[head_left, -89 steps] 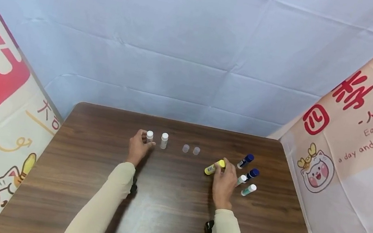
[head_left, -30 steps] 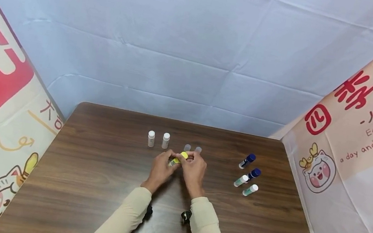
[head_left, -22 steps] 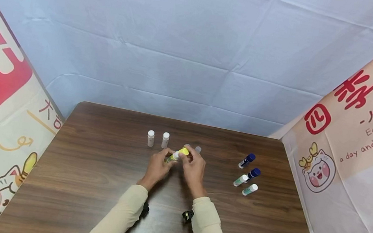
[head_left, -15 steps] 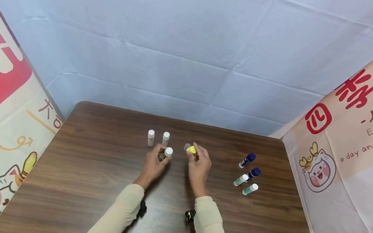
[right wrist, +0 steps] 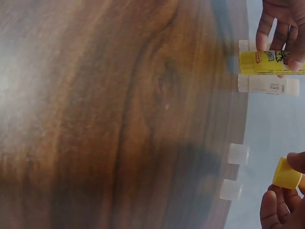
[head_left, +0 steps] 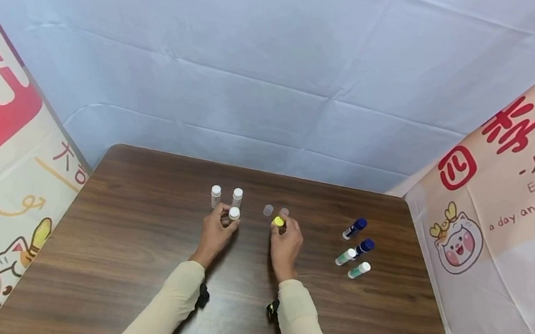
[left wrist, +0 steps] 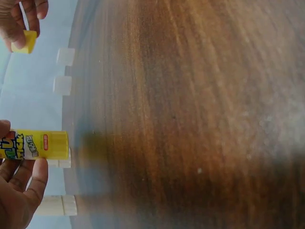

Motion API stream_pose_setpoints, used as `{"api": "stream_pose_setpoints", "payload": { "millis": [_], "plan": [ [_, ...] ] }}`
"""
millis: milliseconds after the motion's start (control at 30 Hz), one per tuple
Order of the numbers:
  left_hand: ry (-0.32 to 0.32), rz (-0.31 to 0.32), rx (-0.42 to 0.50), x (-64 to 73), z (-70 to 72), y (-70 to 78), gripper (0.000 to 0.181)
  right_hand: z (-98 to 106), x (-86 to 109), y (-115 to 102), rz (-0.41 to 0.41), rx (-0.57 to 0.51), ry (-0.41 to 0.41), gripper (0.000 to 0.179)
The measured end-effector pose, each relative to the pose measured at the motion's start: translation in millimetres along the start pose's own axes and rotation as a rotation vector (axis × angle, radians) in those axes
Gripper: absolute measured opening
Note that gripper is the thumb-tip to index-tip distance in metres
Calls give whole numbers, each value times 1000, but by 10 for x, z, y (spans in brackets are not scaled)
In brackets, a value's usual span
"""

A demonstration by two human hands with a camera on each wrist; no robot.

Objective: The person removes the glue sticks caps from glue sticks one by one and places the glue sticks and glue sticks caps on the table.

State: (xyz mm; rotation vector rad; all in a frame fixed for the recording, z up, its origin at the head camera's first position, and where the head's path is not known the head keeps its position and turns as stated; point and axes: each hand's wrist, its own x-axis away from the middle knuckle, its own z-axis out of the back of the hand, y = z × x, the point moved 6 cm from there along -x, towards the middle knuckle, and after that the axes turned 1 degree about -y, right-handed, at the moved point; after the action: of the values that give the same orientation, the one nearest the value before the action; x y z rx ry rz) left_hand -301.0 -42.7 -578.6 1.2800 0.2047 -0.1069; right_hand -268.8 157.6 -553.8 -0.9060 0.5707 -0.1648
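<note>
My left hand (head_left: 214, 238) grips a yellow glue stick (left wrist: 45, 144) upright above the table, its white top (head_left: 234, 213) uncovered. The stick hangs just in front of two white glue sticks, the left (head_left: 215, 196) and the right (head_left: 238, 195); in the right wrist view it partly covers them. My right hand (head_left: 286, 246) pinches the yellow cap (right wrist: 287, 174) between thumb and fingers, off the table. Close beyond it are two translucent caps, one (head_left: 268, 210) to the left and one (head_left: 284, 212) partly behind the fingers.
On the right of the brown wooden table (head_left: 235, 322) stand two blue-capped glue sticks (head_left: 354, 229) and two white-capped sticks with green labels (head_left: 359, 270). A pale cloth (head_left: 260, 74) hangs behind the table's far edge, with printed cloths on both sides.
My right hand brought the yellow glue stick from the right group to the middle. The left hand took its body, the cap came off, and the hands moved apart.
</note>
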Motion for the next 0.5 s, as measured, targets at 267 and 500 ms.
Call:
{"api": "stream_pose_setpoints", "payload": {
  "millis": [267,500],
  "plan": [
    [-2,16,-22,-22,6,-56,30,-67,-28,64,-22,83,-45,29],
    [-11,40,-47,-32,-2,-98,28,-153,-58,82,-50,150,-152,27]
  ]
}}
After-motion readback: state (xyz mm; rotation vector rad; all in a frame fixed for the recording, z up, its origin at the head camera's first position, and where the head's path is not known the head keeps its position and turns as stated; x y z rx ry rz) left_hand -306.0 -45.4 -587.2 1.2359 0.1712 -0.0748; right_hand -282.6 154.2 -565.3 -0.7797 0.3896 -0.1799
